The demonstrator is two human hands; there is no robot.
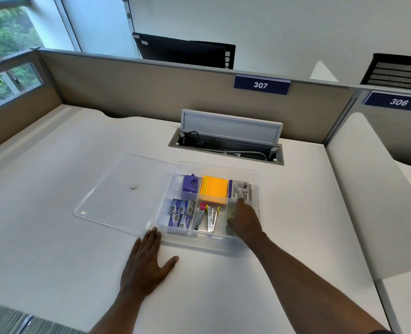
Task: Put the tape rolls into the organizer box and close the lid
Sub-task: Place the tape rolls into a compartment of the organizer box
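Note:
The clear organizer box [256, 175] sits on the white desk, its clear lid [127, 189] swung open flat to the left. My right hand [244, 219] reaches into the box's front right compartment, fingers curled around a pale clear tape roll [231, 214] that shows only partly beside my fingers. Just outside the box's front left corner, my left hand [146, 263] lies flat on the desk with fingers spread, its fingertips at the lid's edge. It holds nothing.
Other compartments hold a purple sharpener [190, 183], orange sticky notes [214, 189], a printed packet [240, 191], small staple boxes [180, 213] and staple removers [209, 218]. Behind the box is an open cable hatch [226, 145]. Beige partitions [151, 88] fence the desk.

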